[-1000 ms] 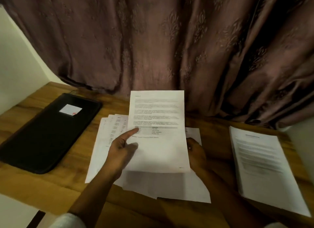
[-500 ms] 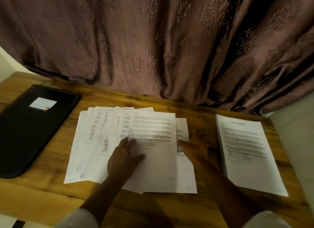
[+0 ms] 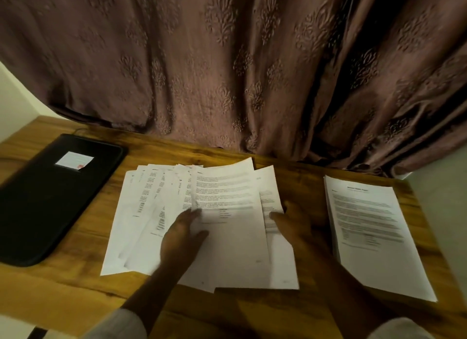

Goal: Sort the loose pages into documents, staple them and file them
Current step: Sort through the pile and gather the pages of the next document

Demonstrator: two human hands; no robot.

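Several loose printed pages [image 3: 151, 212] lie fanned out on the wooden table [image 3: 75, 293], overlapping from left to right. The top sheet [image 3: 235, 237] lies flat on the fan. My left hand [image 3: 180, 240] rests on the pages at that sheet's left edge, fingers stretched forward and thumb spread on the sheet. My right hand [image 3: 294, 225] lies at the fan's right side, with its fingertips touching the rightmost page [image 3: 271, 202]. A separate neat stack of pages [image 3: 374, 232] sits to the right, apart from both hands.
A black zipped file folder [image 3: 45, 199] with a small white label [image 3: 74, 159] lies at the left of the table. A brown patterned curtain [image 3: 227, 73] hangs along the table's far edge. A pale wall stands at both sides.
One second ago both hands held the top sheet up off the pile; it now lies flat on the fanned pages, with both hands lowered onto the paper.
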